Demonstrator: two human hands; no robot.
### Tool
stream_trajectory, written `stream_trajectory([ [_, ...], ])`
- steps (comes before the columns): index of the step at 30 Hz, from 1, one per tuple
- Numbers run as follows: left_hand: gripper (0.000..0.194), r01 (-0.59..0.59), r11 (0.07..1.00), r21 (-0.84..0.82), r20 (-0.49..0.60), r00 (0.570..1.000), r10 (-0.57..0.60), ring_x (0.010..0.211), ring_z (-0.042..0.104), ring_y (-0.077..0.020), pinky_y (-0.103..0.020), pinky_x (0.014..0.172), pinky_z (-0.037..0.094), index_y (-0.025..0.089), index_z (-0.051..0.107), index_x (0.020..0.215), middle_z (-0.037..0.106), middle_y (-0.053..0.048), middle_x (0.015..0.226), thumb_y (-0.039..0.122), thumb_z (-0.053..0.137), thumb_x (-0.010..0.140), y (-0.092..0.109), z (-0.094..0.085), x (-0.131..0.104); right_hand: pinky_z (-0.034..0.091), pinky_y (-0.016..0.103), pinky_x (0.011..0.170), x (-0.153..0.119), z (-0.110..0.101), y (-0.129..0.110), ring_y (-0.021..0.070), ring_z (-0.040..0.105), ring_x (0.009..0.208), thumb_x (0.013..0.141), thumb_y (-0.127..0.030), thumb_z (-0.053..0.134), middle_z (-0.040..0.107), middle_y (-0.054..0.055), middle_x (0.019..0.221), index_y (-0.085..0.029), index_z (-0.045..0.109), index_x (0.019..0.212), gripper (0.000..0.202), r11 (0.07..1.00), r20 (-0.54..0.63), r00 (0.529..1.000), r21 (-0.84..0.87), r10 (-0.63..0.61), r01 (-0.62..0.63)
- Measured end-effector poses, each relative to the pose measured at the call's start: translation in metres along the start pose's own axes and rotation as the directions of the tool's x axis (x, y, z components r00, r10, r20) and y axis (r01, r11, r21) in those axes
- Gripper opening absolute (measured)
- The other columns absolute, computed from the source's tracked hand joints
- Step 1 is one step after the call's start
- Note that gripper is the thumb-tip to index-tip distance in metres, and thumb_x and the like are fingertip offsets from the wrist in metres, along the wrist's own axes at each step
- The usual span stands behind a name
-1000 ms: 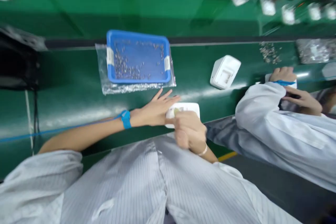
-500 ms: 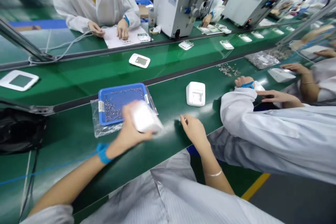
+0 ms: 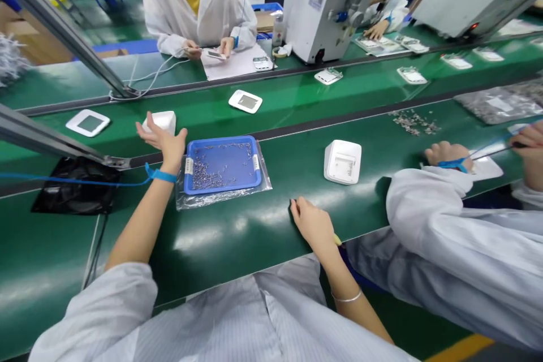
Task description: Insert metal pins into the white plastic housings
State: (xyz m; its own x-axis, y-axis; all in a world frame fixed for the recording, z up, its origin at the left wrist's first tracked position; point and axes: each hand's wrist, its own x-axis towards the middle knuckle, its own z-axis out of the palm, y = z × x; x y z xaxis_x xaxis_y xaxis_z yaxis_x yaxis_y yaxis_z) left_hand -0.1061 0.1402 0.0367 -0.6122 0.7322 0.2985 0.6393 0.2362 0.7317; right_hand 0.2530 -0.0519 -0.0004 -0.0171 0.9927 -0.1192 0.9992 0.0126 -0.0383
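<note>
My left hand [image 3: 164,138] is at the far side of the bench, its fingers spread around a white housing [image 3: 163,122] over the green belt. Just right of that wrist lies a blue tray [image 3: 224,167] of small screws on a clear plastic bag. My right hand [image 3: 311,223] rests curled near the bench's front edge; a yellow end shows behind it, with a dark tip at the fingers. Beyond it stands another white housing [image 3: 343,162] with a square recess facing up.
White display panels [image 3: 246,101] lie along the belt. A black fan [image 3: 76,186] sits at left under a metal post. A co-worker's hand [image 3: 449,155] works at right, near loose screws [image 3: 416,123]. Another person sits opposite, beside a white machine [image 3: 314,17].
My left hand has carried the white housing from in front of the blue tray to the belt, up and left. My right hand stays curled near the front edge. The view has shifted.
</note>
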Motion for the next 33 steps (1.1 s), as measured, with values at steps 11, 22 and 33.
stream_trajectory([
  [11, 0.024, -0.547, 0.836, 0.051, 0.588, 0.693, 0.417, 0.097, 0.06, -0.0243, -0.038, 0.096, 0.047, 0.016, 0.07, 0.098, 0.066, -0.011, 0.102, 0.034, 0.057, 0.093, 0.011, 0.023, -0.036, 0.017, 0.033, 0.055, 0.004, 0.0, -0.007, 0.0208, 0.069, 0.072, 0.109, -0.034, 0.034, 0.072, 0.008, 0.085, -0.017, 0.061, 0.093, 0.036, 0.999, -0.022, 0.999, 0.005, -0.044, 0.044],
  [22, 0.023, -0.718, 0.694, 0.04, 0.68, 0.529, 0.508, 0.088, 0.061, -0.0273, -0.046, 0.089, 0.051, 0.015, 0.056, 0.099, 0.059, -0.016, 0.107, 0.032, 0.041, 0.095, 0.0, 0.019, -0.032, 0.028, 0.029, 0.059, 0.011, -0.025, 0.006, 0.0188, 0.067, 0.073, 0.107, -0.036, 0.047, 0.072, 0.004, 0.084, -0.02, 0.064, 0.095, 0.027, 0.986, 0.106, 0.987, 0.129, -0.12, 0.106],
  [33, 0.02, -0.712, 0.642, -0.283, 0.458, 0.488, 0.743, 0.094, 0.06, -0.0212, -0.04, 0.085, 0.056, 0.019, 0.051, 0.114, 0.057, -0.007, 0.104, 0.028, 0.037, 0.103, 0.0, -0.011, -0.121, 0.048, 0.037, 0.077, 0.05, -0.062, 0.074, 0.0303, 0.068, 0.096, 0.102, -0.016, 0.036, 0.056, 0.02, 0.134, -0.01, 0.057, 0.131, 0.036, 0.942, -0.086, 0.938, 0.025, 0.335, -0.334],
])
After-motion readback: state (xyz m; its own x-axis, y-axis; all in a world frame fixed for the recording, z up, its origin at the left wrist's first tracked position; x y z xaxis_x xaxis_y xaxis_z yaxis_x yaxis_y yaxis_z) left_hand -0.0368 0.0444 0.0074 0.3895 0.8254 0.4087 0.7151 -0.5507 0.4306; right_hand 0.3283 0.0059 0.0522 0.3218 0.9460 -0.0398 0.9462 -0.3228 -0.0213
